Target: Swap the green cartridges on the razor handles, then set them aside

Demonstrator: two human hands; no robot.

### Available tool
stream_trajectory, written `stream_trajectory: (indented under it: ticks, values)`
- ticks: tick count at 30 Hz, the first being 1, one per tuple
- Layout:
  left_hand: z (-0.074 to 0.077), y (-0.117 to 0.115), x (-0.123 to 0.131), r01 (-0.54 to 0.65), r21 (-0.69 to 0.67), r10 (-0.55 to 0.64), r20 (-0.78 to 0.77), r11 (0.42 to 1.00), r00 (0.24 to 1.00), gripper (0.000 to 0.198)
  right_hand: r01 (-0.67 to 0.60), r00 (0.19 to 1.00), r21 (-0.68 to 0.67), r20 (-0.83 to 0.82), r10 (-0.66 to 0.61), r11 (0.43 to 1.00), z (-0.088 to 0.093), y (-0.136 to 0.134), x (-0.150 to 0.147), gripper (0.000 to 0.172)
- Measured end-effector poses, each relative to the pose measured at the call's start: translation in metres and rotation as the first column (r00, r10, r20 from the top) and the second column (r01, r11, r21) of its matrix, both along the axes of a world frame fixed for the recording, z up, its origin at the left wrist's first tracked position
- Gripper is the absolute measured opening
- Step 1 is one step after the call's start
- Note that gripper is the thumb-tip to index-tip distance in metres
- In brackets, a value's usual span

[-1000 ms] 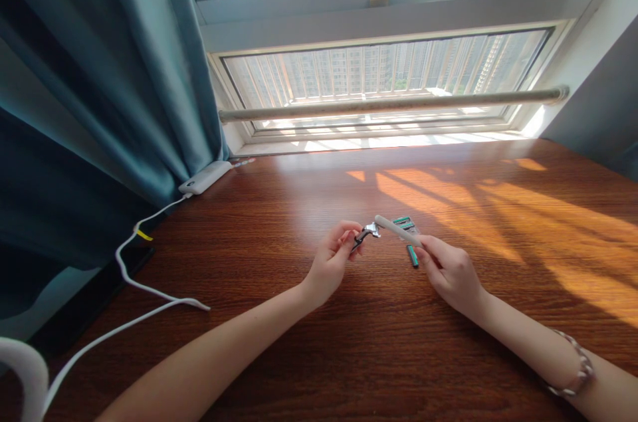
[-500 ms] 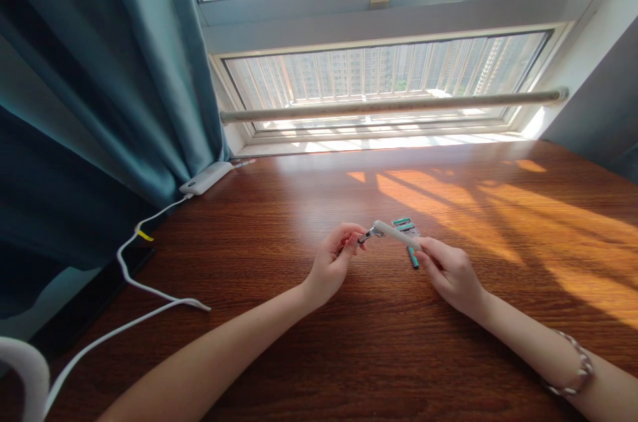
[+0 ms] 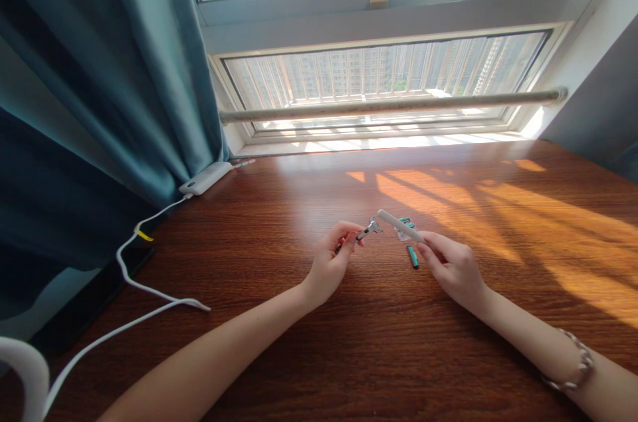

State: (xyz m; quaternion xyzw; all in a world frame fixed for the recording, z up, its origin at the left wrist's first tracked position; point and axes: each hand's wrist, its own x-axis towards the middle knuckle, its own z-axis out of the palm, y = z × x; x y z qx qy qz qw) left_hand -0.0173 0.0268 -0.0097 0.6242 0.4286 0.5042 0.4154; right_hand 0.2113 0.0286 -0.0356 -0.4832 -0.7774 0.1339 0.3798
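Pointing up-R, razor [image 3: 371, 228] is clamped in L fingers [image 3: 343, 230]. White stick [image 3: 399, 224], long axis diag., points up-L from clamped R fingers [image 3: 431, 246].

White stick [image 3: 399, 224] in right hand [image 3: 453, 269]: tip now nearer the table's [image 3: 319, 355] window-side edge, apart from the razor [image 3: 367, 232], whose head it overlaps in view 0.5 s ago. Stick crosses more of cartridge pack [image 3: 407, 219]; 1 loose cartridge [image 3: 413, 256], partly covered then, shows whole.

From my station I note: left forearm [image 3: 239, 339] and right forearm [image 3: 523, 327] angled inward; left hand [image 3: 329, 262] and right hand [image 3: 456, 269] both in pinch grip, apart.
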Motion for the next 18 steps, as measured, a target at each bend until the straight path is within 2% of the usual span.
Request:
stream_trajectory:
  ticks: [7,10,12,16,18]
  values:
    - [0.0001,0.0005,0.0001,0.006,-0.014,-0.006,0.006,1.000,1.000,0.016,0.015,1.000,-0.026,0.019,-0.015,1.000,0.0008,0.0016,-0.0006,0.023]
    - [-0.0003,0.0006,0.0003,-0.010,0.006,0.010,-0.011,1.000,1.000,0.018,-0.060,0.998,0.036,0.015,0.060,0.998,0.0010,0.0007,0.0000,0.023]
    - [-0.0008,0.0009,0.0007,-0.018,0.018,0.018,-0.021,1.000,1.000,0.018,-0.117,0.991,0.082,0.071,0.111,0.990,0.0015,-0.0004,0.0002,0.022]
    - [-0.0017,0.0022,0.0013,-0.033,0.001,0.033,-0.033,0.999,0.999,0.018,-0.030,0.992,0.123,0.124,0.014,0.992,0.0020,-0.0017,0.0004,0.020]
    - [-0.0019,0.0027,0.0014,-0.038,-0.015,0.038,-0.029,0.999,0.999,0.019,-0.031,0.992,0.130,0.122,0.015,0.991,0.0019,-0.0020,0.0003,0.020]
